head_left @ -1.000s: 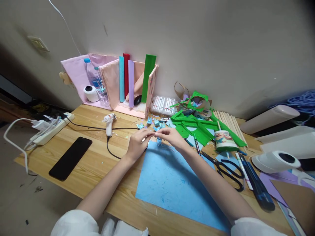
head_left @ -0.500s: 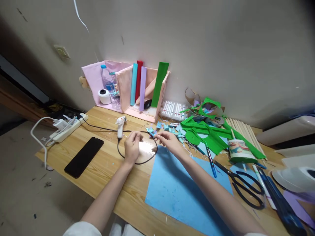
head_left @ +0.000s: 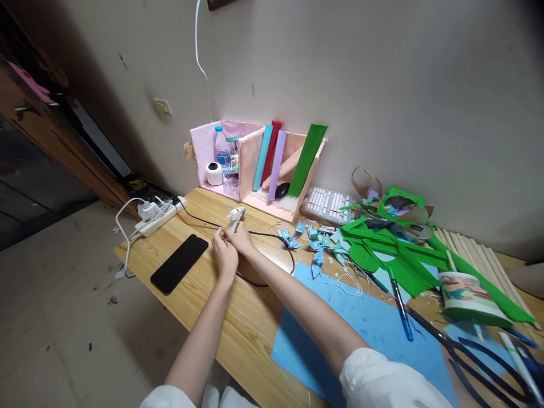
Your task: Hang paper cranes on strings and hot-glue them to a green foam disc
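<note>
A white hot glue gun [head_left: 236,214] stands near the middle of the table, its black cord looping to the right. My right hand [head_left: 243,238] reaches across and is closed around the gun's handle. Against the handle's lower end, my left hand [head_left: 224,253] curls its fingers, touching my right hand. The fingers partly hide the handle. Folded blue paper pieces [head_left: 317,258] lie to the right of the cord loop, beside a blue sheet [head_left: 361,317].
A black phone [head_left: 180,264] and a white power strip [head_left: 161,218] lie left. Behind stands a pink divided box [head_left: 251,164] beside a marker case [head_left: 327,205]. Green felt scraps [head_left: 382,255], a paper cup [head_left: 470,297] and large scissors [head_left: 463,354] crowd the right.
The view has swung left. My right hand has moved left from the blue paper pieces to the glue gun and closed on it; my left hand has come to its handle too.
</note>
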`<control>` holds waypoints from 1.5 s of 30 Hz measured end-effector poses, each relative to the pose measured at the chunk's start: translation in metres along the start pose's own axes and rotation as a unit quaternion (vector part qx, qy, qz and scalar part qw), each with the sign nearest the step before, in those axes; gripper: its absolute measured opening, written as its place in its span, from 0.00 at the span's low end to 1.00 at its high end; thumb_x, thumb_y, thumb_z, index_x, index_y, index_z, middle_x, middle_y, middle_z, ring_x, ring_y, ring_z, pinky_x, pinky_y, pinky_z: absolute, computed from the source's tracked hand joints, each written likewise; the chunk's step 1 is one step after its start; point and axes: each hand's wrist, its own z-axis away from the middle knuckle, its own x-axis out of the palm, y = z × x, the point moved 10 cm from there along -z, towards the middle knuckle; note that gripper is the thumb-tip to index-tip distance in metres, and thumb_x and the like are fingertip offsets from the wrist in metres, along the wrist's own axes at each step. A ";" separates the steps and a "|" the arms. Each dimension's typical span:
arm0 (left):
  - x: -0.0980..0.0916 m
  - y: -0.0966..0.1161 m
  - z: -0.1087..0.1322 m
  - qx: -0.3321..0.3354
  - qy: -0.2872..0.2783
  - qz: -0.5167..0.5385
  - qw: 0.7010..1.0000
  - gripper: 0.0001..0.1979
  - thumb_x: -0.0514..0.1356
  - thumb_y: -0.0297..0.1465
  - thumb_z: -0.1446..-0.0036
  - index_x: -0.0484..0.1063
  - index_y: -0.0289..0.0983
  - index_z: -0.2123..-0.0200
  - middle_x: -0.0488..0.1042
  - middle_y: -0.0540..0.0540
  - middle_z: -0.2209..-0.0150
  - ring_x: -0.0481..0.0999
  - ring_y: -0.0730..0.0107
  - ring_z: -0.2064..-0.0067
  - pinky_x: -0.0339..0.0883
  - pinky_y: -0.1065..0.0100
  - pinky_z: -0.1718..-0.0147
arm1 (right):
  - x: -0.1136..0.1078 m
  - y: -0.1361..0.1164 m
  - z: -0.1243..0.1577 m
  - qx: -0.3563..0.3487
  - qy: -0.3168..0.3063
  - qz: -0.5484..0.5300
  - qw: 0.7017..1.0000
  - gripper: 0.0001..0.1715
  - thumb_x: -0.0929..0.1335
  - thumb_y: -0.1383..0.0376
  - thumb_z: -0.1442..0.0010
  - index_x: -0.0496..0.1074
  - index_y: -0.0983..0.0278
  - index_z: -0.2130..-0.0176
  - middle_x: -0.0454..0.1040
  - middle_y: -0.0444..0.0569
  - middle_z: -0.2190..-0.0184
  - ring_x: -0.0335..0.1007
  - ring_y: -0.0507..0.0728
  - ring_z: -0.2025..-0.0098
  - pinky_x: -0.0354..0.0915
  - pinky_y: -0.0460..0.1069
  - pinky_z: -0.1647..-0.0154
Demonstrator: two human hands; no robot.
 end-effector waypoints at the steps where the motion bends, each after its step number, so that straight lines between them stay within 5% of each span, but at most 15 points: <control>1: -0.003 0.001 0.000 -0.001 0.011 0.005 1.000 0.18 0.49 0.16 0.51 0.62 0.37 0.57 0.67 0.42 0.58 0.70 0.70 0.56 0.64 0.66 0.54 | 0.001 0.003 -0.002 0.015 0.003 0.000 1.000 0.16 0.66 0.61 0.46 0.65 0.66 0.59 0.73 0.54 0.62 0.70 0.59 0.59 0.63 0.51 0.59; 7: -0.043 0.041 -0.002 0.052 0.144 0.092 0.984 0.16 0.51 0.19 0.52 0.61 0.37 0.59 0.64 0.46 0.60 0.67 0.73 0.58 0.62 0.70 0.57 | -0.010 0.009 0.001 0.055 0.026 -0.046 0.997 0.07 0.63 0.63 0.45 0.65 0.65 0.68 0.73 0.52 0.68 0.70 0.59 0.63 0.63 0.51 0.60; 12: -0.067 0.075 -0.013 0.084 0.177 0.155 0.968 0.05 0.48 0.28 0.44 0.62 0.37 0.64 0.64 0.50 0.66 0.66 0.77 0.68 0.61 0.74 0.67 | -0.033 -0.020 0.038 0.045 0.010 -0.154 0.987 0.18 0.52 0.60 0.40 0.64 0.65 0.68 0.70 0.47 0.77 0.68 0.53 0.74 0.64 0.46 0.70; 14: -0.049 0.078 -0.020 0.065 0.100 0.140 0.983 0.08 0.48 0.32 0.42 0.64 0.37 0.66 0.66 0.50 0.68 0.65 0.76 0.70 0.60 0.74 0.70 | -0.051 -0.038 0.067 0.029 -0.009 -0.255 0.967 0.15 0.54 0.61 0.42 0.63 0.64 0.62 0.70 0.45 0.77 0.67 0.52 0.75 0.64 0.46 0.72; 16: -0.004 0.077 -0.019 0.045 -0.061 0.075 0.994 0.10 0.50 0.35 0.42 0.67 0.37 0.68 0.68 0.49 0.71 0.67 0.74 0.71 0.60 0.73 0.71 | -0.078 -0.052 0.101 0.005 -0.003 -0.334 0.943 0.12 0.59 0.60 0.44 0.65 0.64 0.65 0.70 0.45 0.76 0.66 0.52 0.74 0.64 0.46 0.71; 19: 0.076 0.064 0.018 0.039 -0.321 -0.086 0.942 0.14 0.51 0.38 0.43 0.70 0.37 0.73 0.72 0.47 0.74 0.69 0.70 0.73 0.59 0.71 0.73 | -0.129 -0.047 0.151 0.000 0.060 -0.311 0.948 0.17 0.61 0.55 0.43 0.66 0.65 0.75 0.70 0.47 0.76 0.65 0.52 0.72 0.62 0.45 0.68; 22: 0.122 0.052 0.054 0.061 -0.404 -0.212 0.888 0.21 0.49 0.43 0.42 0.69 0.38 0.80 0.71 0.46 0.79 0.68 0.67 0.76 0.54 0.70 0.76 | -0.178 -0.015 0.190 0.011 0.165 -0.273 0.948 0.18 0.62 0.55 0.41 0.68 0.64 0.74 0.72 0.48 0.72 0.64 0.52 0.70 0.60 0.45 0.67; 25: 0.147 0.047 0.076 0.066 -0.426 -0.235 0.871 0.23 0.53 0.45 0.45 0.64 0.38 0.86 0.67 0.47 0.85 0.66 0.67 0.79 0.49 0.70 0.78 | -0.206 0.026 0.213 0.043 0.219 -0.218 0.950 0.19 0.61 0.54 0.41 0.70 0.64 0.72 0.72 0.48 0.70 0.64 0.54 0.68 0.60 0.46 0.67; 28: 0.155 0.046 0.086 0.073 -0.431 -0.222 0.872 0.18 0.53 0.39 0.45 0.65 0.37 0.82 0.68 0.47 0.82 0.67 0.68 0.77 0.48 0.71 0.78 | -0.216 0.057 0.225 0.077 0.222 -0.167 0.958 0.23 0.61 0.51 0.42 0.72 0.65 0.72 0.72 0.49 0.72 0.64 0.54 0.70 0.59 0.47 0.69; 32: 0.144 0.053 0.092 0.092 -0.432 -0.194 0.876 0.13 0.50 0.35 0.43 0.66 0.37 0.76 0.69 0.49 0.76 0.67 0.71 0.73 0.51 0.72 0.74 | -0.211 0.079 0.236 0.082 0.189 -0.166 0.964 0.23 0.61 0.49 0.44 0.70 0.65 0.73 0.72 0.49 0.75 0.63 0.54 0.74 0.59 0.47 0.73; 40: 0.121 0.055 0.102 0.064 -0.459 -0.047 0.885 0.13 0.50 0.32 0.47 0.53 0.37 0.82 0.51 0.55 0.81 0.55 0.76 0.77 0.48 0.73 0.76 | -0.186 0.096 0.242 0.065 0.108 -0.217 0.968 0.21 0.61 0.51 0.44 0.69 0.65 0.64 0.71 0.48 0.77 0.65 0.55 0.74 0.60 0.48 0.73; 45: 0.124 0.055 0.109 0.068 -0.473 -0.027 0.878 0.13 0.50 0.31 0.48 0.51 0.38 0.82 0.51 0.54 0.81 0.54 0.76 0.76 0.49 0.72 0.75 | -0.182 0.096 0.242 0.073 0.078 -0.209 0.972 0.21 0.61 0.51 0.44 0.68 0.65 0.66 0.72 0.49 0.77 0.66 0.56 0.74 0.61 0.48 0.72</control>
